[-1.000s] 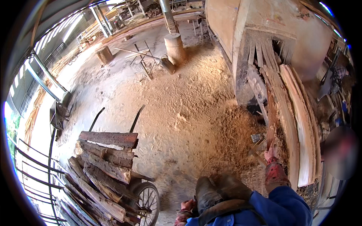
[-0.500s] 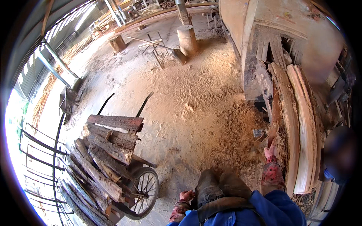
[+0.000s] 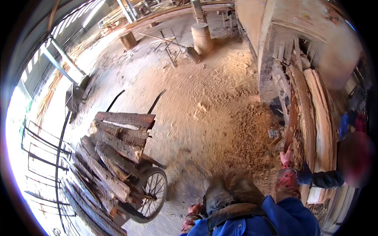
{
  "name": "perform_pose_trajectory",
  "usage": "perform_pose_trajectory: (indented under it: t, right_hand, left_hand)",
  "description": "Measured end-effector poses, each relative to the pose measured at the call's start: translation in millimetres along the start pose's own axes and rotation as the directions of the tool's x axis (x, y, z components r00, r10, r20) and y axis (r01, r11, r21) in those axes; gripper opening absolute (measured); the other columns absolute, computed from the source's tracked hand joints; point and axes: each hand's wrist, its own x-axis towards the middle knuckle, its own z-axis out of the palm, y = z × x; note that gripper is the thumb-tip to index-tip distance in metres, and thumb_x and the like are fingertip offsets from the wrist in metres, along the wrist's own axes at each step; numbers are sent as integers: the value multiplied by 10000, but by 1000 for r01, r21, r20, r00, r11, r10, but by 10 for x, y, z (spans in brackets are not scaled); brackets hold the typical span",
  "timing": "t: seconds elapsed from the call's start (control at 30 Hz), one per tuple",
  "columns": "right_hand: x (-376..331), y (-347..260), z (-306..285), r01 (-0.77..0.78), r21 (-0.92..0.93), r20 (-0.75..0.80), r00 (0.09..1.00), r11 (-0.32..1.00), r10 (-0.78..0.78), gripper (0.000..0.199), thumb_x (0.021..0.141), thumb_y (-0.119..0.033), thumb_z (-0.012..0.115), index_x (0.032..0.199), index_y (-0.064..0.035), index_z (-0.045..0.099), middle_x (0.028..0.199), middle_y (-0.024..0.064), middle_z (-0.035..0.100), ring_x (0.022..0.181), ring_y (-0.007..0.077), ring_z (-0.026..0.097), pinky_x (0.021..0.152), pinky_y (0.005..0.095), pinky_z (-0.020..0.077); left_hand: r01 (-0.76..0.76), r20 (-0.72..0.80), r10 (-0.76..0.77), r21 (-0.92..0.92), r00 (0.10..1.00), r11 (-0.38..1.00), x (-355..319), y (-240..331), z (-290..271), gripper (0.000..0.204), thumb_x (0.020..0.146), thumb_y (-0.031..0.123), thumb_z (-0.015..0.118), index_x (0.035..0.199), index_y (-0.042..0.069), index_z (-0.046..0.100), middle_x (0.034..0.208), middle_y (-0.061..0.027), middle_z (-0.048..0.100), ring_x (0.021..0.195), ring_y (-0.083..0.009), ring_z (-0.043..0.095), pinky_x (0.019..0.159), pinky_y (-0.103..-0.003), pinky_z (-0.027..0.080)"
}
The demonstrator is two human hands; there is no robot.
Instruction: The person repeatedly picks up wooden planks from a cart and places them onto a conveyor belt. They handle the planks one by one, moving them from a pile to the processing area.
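Observation:
My right hand (image 3: pixel 287 155), in a red patterned sleeve, reaches forward and is closed on the near end of a narrow reddish-brown wood slab (image 3: pixel 291 118). The slab leans along the left side of a stack of long, bark-edged slabs; a pale slab (image 3: pixel 321 114) is beside a browner slab (image 3: pixel 304 106) there. My left hand (image 3: pixel 195 209) hangs low beside my left thigh, its fingers curled with nothing visible in them. Close to my right forearm, a co-worker's blue-gloved hand (image 3: pixel 304 175) rests at the slabs, the dark sleeve coming in from the right.
A two-wheeled cart (image 3: pixel 151 195) heaped with split logs (image 3: pixel 114 151) is on the left, handles pointing away. Sawdust (image 3: pixel 236 114) covers the floor. A shovel (image 3: pixel 192 54) leans by a log stump (image 3: pixel 201 37) farther off. A large panelled housing (image 3: pixel 265 67) rises behind the slabs.
The co-worker's arm has come in from the right onto the slabs. My right hand stays at the reddish-brown slab's end. The whole view has shifted slightly.

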Motion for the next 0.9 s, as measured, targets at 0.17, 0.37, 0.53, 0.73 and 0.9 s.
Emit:
perform_pose_trajectory:
  t: [0.17,0.37,0.53,0.73,0.9]
  right_hand:
    - [60,147,187,69,-116,-45,996,991,-75,755,722,-327,590,1376,-108,282,987,225,613,885,393,601,760,494,475]
    - [-356,-38,305,-15,-78,-161,987,997,2,904,711,-219,576,1460,-171,71,899,221,616,807,381,605,698,466,495]
    - [-729,-181,288,-150,-62,-89,986,987,144,912,733,-206,574,1464,-220,29,841,232,602,769,389,596,649,465,499]
    - [-1231,-139,131,-159,56,-56,985,986,163,841,761,-159,559,1465,-171,99,1176,285,475,902,426,563,766,463,477]
    - [-1682,-45,-300,-84,435,-45,992,896,115,636,772,-140,549,1377,-92,362,1033,262,552,860,403,570,702,435,461]
  left_hand:
    - [-62,56,60,28,997,998,262,268,-179,188,789,79,651,875,-80,598,762,-152,643,614,-237,634,530,-314,523]
    - [-780,560,561,297,610,551,221,672,-317,167,805,155,639,691,78,544,595,-66,583,573,-219,597,527,-322,480]
    - [-446,493,183,493,851,747,579,890,-546,307,773,190,670,581,103,447,514,-18,491,487,-185,488,459,-304,394]
    - [-340,487,101,432,867,835,881,1177,-528,164,768,86,600,712,-66,579,705,-150,625,599,-233,617,539,-305,517]
    - [-401,467,120,569,876,718,707,1252,-140,171,785,99,602,689,-42,598,690,-122,621,596,-182,593,506,-266,463]
